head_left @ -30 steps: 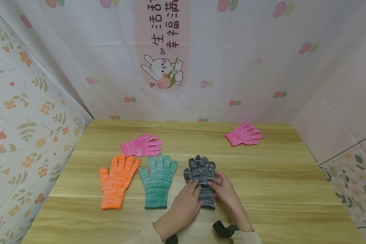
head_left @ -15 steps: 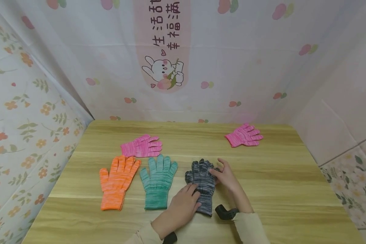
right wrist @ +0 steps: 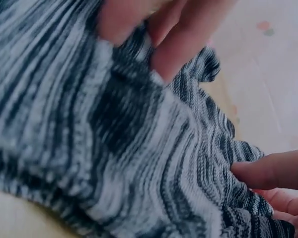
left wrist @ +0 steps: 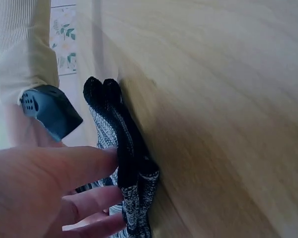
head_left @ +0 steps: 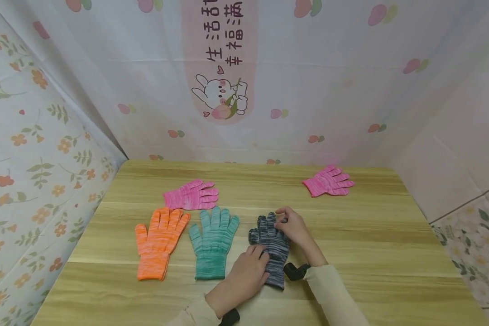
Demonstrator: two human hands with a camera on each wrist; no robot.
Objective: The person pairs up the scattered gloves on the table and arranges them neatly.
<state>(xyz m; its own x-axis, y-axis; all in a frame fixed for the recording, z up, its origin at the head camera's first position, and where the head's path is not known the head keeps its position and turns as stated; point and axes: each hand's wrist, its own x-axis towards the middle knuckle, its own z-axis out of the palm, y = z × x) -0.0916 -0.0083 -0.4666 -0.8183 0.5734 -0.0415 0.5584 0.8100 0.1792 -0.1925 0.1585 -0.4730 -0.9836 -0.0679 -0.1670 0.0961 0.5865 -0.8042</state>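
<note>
A black-and-grey striped knit glove (head_left: 276, 248) lies on the table, its fingers pointing away from me. My left hand (head_left: 246, 272) rests on its cuff side with fingers fairly straight; in the left wrist view the thumb touches the cuff edge (left wrist: 126, 168). At the far end, my right hand (head_left: 295, 226) pinches the glove's finger part between thumb and fingers, as the right wrist view also shows beside the striped knit (right wrist: 159, 163). The glove finger under that hand is partly hidden. Left of this glove lies a green glove (head_left: 213, 246), laid flat.
An orange glove (head_left: 158, 246) lies flat beyond the green one. One pink glove (head_left: 192, 195) is behind those two, another pink glove (head_left: 329, 182) at the back right. A printed curtain (head_left: 318, 90) hangs along the wooden table's (head_left: 371, 253) back edge.
My right hand has moved from the glove's lower side up to its fingers, which now lie straighter. The glove has slid slightly toward me. My left hand stays on the cuff part.
</note>
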